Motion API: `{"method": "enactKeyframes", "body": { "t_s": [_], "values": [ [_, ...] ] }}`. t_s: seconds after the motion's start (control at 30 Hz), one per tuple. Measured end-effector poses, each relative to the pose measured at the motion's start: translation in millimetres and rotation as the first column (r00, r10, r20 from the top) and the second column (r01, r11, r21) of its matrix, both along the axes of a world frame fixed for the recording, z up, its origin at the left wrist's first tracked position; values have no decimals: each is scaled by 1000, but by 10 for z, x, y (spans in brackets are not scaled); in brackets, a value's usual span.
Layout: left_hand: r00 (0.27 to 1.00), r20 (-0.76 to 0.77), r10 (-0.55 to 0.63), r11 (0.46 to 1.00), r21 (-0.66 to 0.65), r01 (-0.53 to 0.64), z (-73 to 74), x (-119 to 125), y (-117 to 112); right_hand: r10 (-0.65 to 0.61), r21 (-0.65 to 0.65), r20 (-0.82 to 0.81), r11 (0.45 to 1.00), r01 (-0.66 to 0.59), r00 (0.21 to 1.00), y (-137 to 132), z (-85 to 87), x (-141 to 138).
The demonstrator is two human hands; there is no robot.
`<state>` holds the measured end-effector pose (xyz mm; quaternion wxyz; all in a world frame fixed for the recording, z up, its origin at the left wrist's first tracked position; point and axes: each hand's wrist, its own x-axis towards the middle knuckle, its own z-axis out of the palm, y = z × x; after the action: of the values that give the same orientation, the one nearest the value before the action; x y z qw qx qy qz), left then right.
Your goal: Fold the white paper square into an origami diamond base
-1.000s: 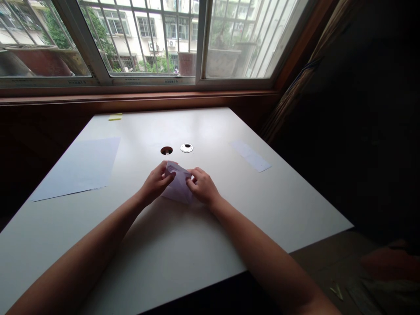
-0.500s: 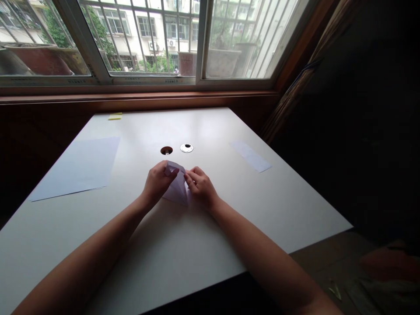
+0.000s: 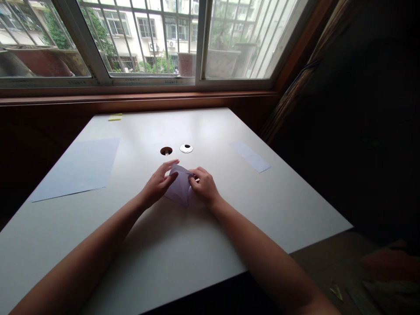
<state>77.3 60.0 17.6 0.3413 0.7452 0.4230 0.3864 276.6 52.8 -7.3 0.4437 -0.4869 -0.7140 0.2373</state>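
Observation:
A pale lilac sheet of folded paper (image 3: 180,186) stands tilted between my hands over the white table, its lower tip close to the tabletop. My right hand (image 3: 204,186) pinches its upper right corner between thumb and fingers. On the other side, my left hand (image 3: 159,183) is loosely open, with fingers and thumb apart beside the paper's left edge. The thumb is near or against the paper's front. Whether the left fingers touch the back is hidden.
Larger pale sheets (image 3: 78,168) lie on the left of the white table (image 3: 183,271). A paper strip (image 3: 251,156) lies at right. Beyond my hands are a round cable hole (image 3: 166,151) and its cover (image 3: 186,148). Yellow sticky notes (image 3: 115,117) sit near the far edge.
My left hand has loosened its grip and its fingers have spread. The paper's top has tipped to the right, and my right hand has shifted slightly right with its corner.

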Motion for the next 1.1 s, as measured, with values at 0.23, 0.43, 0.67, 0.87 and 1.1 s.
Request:
{"method": "enactKeyframes", "body": {
  "t_s": [0.23,0.43,0.67,0.87,1.1],
  "values": [
    [959,-233,-164,948,232,218,-145,-190,4,-62,2,2,998,62,998,85,-44,100],
    [832,-517,-203,865,304,400,-261,-357,51,258,-27,109,966,-257,960,124,-21,276],
    [752,-602,-268,838,240,490,-153,-437,11,362,-192,170,925,-329,917,153,118,495],
    [750,-647,-140,844,318,432,-178,-326,-69,215,-135,126,971,-198,968,153,42,427],
    [738,-649,-183,824,308,476,-244,-272,-52,217,-176,-53,959,-223,975,145,95,374]
  ]
}}
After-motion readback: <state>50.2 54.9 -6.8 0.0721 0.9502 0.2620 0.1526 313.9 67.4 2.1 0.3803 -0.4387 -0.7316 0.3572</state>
